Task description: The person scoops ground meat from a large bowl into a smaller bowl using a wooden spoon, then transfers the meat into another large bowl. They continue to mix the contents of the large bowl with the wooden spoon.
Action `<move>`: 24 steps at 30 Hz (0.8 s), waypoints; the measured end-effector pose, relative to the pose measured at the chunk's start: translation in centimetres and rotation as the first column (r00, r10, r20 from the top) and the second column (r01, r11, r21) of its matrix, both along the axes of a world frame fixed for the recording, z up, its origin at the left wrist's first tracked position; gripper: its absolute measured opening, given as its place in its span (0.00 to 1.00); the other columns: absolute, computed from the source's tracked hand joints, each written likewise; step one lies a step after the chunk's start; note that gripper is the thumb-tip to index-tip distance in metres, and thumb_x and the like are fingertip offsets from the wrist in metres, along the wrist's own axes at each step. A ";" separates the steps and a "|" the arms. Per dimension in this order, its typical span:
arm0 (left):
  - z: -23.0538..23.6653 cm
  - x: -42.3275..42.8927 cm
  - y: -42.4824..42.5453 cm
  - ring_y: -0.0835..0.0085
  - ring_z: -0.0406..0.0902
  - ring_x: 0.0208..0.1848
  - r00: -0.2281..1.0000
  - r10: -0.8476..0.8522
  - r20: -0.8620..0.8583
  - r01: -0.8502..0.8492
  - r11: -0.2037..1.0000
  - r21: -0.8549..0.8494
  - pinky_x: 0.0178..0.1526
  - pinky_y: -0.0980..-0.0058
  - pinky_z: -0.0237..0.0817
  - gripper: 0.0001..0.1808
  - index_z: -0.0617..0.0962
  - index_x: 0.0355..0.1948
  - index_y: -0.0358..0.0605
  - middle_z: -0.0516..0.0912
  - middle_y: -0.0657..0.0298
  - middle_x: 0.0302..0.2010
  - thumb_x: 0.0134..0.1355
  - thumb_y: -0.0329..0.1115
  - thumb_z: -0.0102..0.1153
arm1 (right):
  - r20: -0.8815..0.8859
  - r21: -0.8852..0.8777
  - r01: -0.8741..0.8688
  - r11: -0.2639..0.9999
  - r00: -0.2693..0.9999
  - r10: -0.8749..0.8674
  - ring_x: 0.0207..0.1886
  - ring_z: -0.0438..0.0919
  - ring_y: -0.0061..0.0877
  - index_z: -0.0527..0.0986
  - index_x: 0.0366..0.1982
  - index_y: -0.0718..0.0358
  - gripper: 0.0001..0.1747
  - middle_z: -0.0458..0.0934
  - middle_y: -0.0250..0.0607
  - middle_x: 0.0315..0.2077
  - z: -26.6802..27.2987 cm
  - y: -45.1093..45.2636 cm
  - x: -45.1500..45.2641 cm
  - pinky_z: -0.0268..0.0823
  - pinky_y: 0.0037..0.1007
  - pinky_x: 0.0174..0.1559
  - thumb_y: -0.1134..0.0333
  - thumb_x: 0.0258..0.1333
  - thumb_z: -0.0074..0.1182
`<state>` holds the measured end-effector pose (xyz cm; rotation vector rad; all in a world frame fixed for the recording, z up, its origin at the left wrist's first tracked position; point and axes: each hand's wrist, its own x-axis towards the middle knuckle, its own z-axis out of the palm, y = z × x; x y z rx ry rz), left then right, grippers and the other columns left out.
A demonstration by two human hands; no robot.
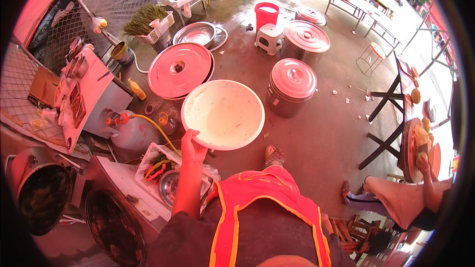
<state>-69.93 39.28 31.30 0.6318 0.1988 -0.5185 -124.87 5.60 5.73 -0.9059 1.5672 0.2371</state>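
My left hand (195,146) grips the near rim of a large white bowl (224,113), thumb over the edge. Reddish food specks cling to the bowl's inside; no other contents show. The bowl is held out in front of me above the floor. At my right side, only a sliver of my right hand (326,223) shows beside the red apron (259,181); its fingers are hidden. Just past the bowl stands a wide pot with a metal lid (178,67). A second lidded pot (293,85) stands to the right of the bowl.
A gas cylinder (131,129) with a yellow hose stands left, by a basket of peppers (157,165). Farther off are another lidded pot (306,37), a white stool (269,39) and a red bucket (267,16). A co-worker's hand (422,161) works at a round board (410,152) on the right.
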 end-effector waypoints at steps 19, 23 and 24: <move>-4.1 42.4 -16.8 0.56 0.68 0.54 0.988 0.132 -0.082 -0.114 0.974 0.194 0.57 0.58 0.60 0.32 0.62 0.56 0.36 0.70 0.53 0.53 0.45 0.28 0.45 | 0.087 -0.600 -0.418 0.682 0.813 0.575 0.21 0.70 0.17 0.72 0.44 0.70 0.19 0.74 0.33 0.22 -2.4 -32.0 64.4 0.61 0.20 0.21 0.73 0.47 0.50; -4.3 52.8 -20.3 0.60 0.72 0.49 0.978 0.199 -0.058 -0.184 0.964 0.191 0.51 0.62 0.67 0.27 0.67 0.51 0.37 0.74 0.56 0.45 0.44 0.25 0.47 | 0.063 -0.120 -0.346 0.930 0.933 0.355 0.15 0.69 0.22 0.73 0.39 0.69 0.14 0.70 0.35 0.16 -2.4 -29.6 65.1 0.59 0.23 0.14 0.78 0.48 0.47; -4.5 55.3 -20.9 0.61 0.71 0.51 0.971 0.226 -0.078 -0.207 0.958 0.200 0.53 0.62 0.64 0.27 0.67 0.50 0.33 0.74 0.55 0.47 0.44 0.25 0.47 | 0.021 -0.125 -0.354 0.927 0.933 0.359 0.15 0.69 0.21 0.73 0.39 0.69 0.13 0.70 0.35 0.16 -1.3 -29.0 66.5 0.58 0.23 0.14 0.78 0.48 0.47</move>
